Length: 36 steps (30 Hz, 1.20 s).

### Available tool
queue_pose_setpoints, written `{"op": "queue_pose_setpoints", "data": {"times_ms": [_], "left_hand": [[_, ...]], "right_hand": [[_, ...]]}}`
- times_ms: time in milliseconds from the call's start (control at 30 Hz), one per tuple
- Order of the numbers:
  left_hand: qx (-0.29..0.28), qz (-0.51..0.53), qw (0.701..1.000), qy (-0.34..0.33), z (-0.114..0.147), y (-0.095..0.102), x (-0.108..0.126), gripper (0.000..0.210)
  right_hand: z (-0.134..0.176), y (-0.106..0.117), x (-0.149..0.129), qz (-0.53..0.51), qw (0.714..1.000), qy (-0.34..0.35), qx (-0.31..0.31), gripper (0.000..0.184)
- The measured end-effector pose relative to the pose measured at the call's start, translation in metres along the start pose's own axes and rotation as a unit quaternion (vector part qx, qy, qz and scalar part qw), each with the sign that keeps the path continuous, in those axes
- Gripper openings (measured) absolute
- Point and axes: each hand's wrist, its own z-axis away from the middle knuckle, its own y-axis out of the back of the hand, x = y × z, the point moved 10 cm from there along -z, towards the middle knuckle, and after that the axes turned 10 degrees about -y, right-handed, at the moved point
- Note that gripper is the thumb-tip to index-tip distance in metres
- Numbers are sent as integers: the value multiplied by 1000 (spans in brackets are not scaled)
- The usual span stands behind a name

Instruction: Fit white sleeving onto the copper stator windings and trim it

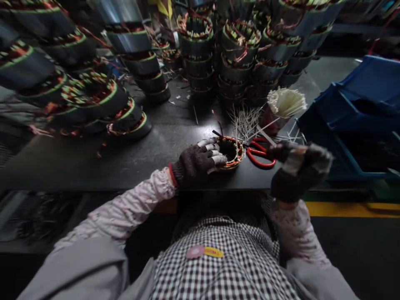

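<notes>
My left hand [200, 162], in a dark glove with white-wrapped fingertips, is closed over the near-left side of a motor stator [239, 152]. The stator stands on the bench, with copper windings and pale pieces around its ring. A dark sleeve and a copper lead stick up at its far side. To the right, my right hand [301, 164], smeared by motion, is raised with thumb and fingers pinched on a thin white strip [266, 136]. Red-handled scissors [261, 162] lie between the stator and my right hand.
A cup [275, 121] packed with white strips stands behind the scissors, beside a loose pile of strips [246, 121]. Stacked stators [198, 54] line the back, and more stators [93, 93] stand at left. Blue bins [359, 104] occupy the right side of the dark bench [125, 162].
</notes>
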Motion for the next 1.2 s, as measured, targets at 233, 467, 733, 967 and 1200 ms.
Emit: {"op": "queue_pose_setpoints", "data": {"times_ms": [233, 467, 733, 967, 1200], "left_hand": [[102, 2, 978, 185, 11, -11, 11, 27], [70, 15, 973, 219, 10, -9, 9, 36], [203, 91, 916, 333, 29, -12, -2, 22], [281, 114, 927, 222, 23, 0, 10, 16], [271, 104, 927, 237, 23, 4, 11, 11]], "right_hand": [[141, -4, -10, 77, 994, 10, -79, 11], [139, -20, -3, 7, 986, 11, -166, 21], [88, -55, -6, -94, 980, -18, -175, 18], [62, -80, 0, -106, 934, -175, -292, 13], [54, -90, -6, 5, 952, -107, -287, 10]]}}
